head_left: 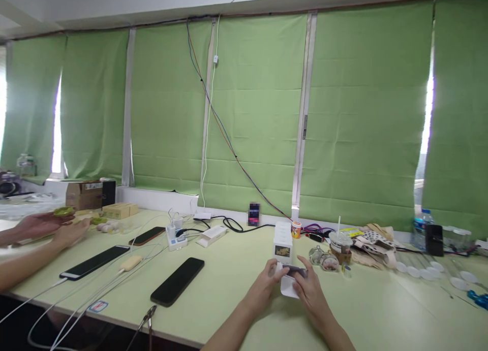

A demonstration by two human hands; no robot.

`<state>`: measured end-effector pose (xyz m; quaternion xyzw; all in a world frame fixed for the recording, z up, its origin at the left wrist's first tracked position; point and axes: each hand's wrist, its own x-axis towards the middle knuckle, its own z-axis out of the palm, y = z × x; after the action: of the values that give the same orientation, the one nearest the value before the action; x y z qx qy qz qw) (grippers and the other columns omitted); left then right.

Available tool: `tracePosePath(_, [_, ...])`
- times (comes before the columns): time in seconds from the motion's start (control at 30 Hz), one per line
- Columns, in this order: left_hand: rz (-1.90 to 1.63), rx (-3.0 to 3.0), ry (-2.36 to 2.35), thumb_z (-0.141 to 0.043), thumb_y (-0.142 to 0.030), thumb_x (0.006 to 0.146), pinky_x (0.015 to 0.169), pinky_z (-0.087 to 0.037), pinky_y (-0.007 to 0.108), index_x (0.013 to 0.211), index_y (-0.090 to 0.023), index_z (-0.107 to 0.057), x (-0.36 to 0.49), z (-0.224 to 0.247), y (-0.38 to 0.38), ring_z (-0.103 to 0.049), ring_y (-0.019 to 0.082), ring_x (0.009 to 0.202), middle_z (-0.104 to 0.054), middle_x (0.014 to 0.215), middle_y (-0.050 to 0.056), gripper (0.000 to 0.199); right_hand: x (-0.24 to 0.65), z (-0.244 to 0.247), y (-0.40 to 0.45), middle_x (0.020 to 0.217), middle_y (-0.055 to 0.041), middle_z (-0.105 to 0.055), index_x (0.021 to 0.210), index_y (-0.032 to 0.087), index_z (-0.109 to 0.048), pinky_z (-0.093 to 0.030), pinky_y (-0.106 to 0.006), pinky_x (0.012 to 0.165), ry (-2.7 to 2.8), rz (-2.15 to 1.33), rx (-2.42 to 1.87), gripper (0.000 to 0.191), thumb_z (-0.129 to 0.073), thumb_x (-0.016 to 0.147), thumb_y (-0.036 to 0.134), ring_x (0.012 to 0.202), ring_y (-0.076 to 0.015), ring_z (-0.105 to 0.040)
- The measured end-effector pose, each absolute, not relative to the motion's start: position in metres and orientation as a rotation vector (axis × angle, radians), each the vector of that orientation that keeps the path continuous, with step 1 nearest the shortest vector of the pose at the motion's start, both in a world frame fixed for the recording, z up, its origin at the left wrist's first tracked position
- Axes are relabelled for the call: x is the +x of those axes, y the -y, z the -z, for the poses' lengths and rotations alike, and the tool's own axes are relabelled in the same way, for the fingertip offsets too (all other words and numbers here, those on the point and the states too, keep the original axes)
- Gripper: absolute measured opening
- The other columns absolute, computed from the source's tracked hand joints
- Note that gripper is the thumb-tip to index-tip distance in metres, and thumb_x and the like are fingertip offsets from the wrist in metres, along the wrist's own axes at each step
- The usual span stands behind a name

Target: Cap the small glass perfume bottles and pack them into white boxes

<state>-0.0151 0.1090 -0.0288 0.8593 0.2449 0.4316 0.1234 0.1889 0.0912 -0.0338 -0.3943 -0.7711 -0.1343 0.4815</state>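
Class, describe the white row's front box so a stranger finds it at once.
On the pale table below the green curtains, right of centre, find the camera wearer's left hand and right hand. Just beyond, white boxes line up toward the curtains. Only the front box shows a dark picture.

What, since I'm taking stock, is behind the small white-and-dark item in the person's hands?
Behind the item stands a row of white boxes, the nearest with a picture on its front. Anything directly behind the item, left hand and right hand is covered.
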Motion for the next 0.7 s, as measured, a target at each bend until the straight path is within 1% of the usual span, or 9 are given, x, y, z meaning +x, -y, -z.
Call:
tracePosePath(0.07, [-1.213,2.528,-0.736,-0.041,0.009,0.073,0.098,-0.044,0.040,0.133,-0.040,-0.037,-0.014,0.025,-0.106,-0.046,0.021,0.117,-0.031,0.130,0.005,0.078,0.189,0.035,-0.091,0.138,-0.0074,-0.035,0.116,0.031,-0.058,-0.049,-0.046,0.089,1.860,0.327,-0.990,0.030,-0.043,0.091,0.039,0.116,-0.0283,-0.049])
tracePosePath(0.17, [-1.208,2.432,-0.733,-0.036,0.010,0.073,0.091,-0.050,0.034,0.136,-0.039,-0.030,-0.013,0.021,-0.103,-0.049,0.018,0.111,-0.031,0.128,0.006,0.081,0.191,0.037,-0.092,0.135,-0.0092,-0.039,0.124,0.028,-0.050,-0.045,-0.048,0.094,1.802,0.348,-0.990,0.035,-0.045,0.091,0.035,0.122,-0.0286,-0.044])
tracePosePath(0.23, [-1.206,2.398,-0.757,-0.035,0.011,0.073,0.089,-0.050,0.033,0.138,-0.039,-0.027,-0.014,0.020,-0.102,-0.050,0.016,0.107,-0.031,0.127,0.006,0.082,0.193,0.038,-0.094,0.135,-0.0099,-0.042,0.129,0.028,-0.045,-0.044,-0.049,0.094,1.813,0.379,-0.979,0.039,-0.046,0.091,0.034,0.122,-0.0287,-0.045])
tracePosePath(0.3, [-1.204,2.395,-0.767,-0.036,0.011,0.073,0.090,-0.049,0.033,0.139,-0.038,-0.024,-0.015,0.021,-0.101,-0.049,0.017,0.108,-0.031,0.126,0.006,0.083,0.194,0.037,-0.096,0.136,-0.0099,-0.043,0.132,0.029,-0.041,-0.044,-0.049,0.094,1.836,0.404,-0.970,0.042,-0.046,0.091,0.034,0.122,-0.0291,-0.045])
tracePosePath(0.4, [-1.197,2.379,-0.742,-0.039,0.008,0.074,0.090,-0.048,0.033,0.139,-0.035,-0.023,-0.015,0.023,-0.101,-0.047,0.018,0.111,-0.031,0.125,0.007,0.080,0.194,0.035,-0.097,0.133,-0.0098,-0.049,0.133,0.028,-0.041,-0.045,-0.049,0.093,1.843,0.402,-0.944,0.043,-0.045,0.091,0.034,0.121,-0.0293,-0.047])
tracePosePath(0.53, [-1.222,2.405,-0.781,-0.045,-0.002,0.078,0.093,-0.046,0.037,0.137,-0.032,-0.027,-0.014,0.020,-0.097,-0.049,0.020,0.107,-0.034,0.124,0.008,0.069,0.191,0.032,-0.095,0.117,-0.0080,-0.059,0.125,0.025,-0.047,-0.049,-0.044,0.089,1.849,0.282,-0.931,0.035,-0.044,0.092,0.034,0.110,-0.0251,-0.056])
tracePosePath(0.63, [-1.263,2.427,-0.796,-0.051,-0.015,0.080,0.093,-0.044,0.041,0.135,-0.030,-0.030,-0.014,0.015,-0.091,-0.052,0.021,0.101,-0.031,0.129,0.010,0.060,0.189,0.030,-0.092,0.109,-0.0071,-0.060,0.118,0.024,-0.050,-0.052,-0.038,0.085,1.825,0.118,-0.906,0.028,-0.039,0.093,0.033,0.101,-0.0215,-0.059])
tracePosePath(0.7, [-1.287,2.397,-0.749,-0.047,-0.026,0.085,0.087,-0.048,0.040,0.133,-0.028,-0.033,-0.014,0.012,-0.086,-0.054,0.020,0.096,-0.029,0.133,0.011,0.050,0.188,0.030,-0.091,0.105,-0.0069,-0.059,0.116,0.024,-0.049,-0.052,-0.036,0.083,1.814,0.039,-0.888,0.027,-0.037,0.094,0.035,0.098,-0.0210,-0.059])
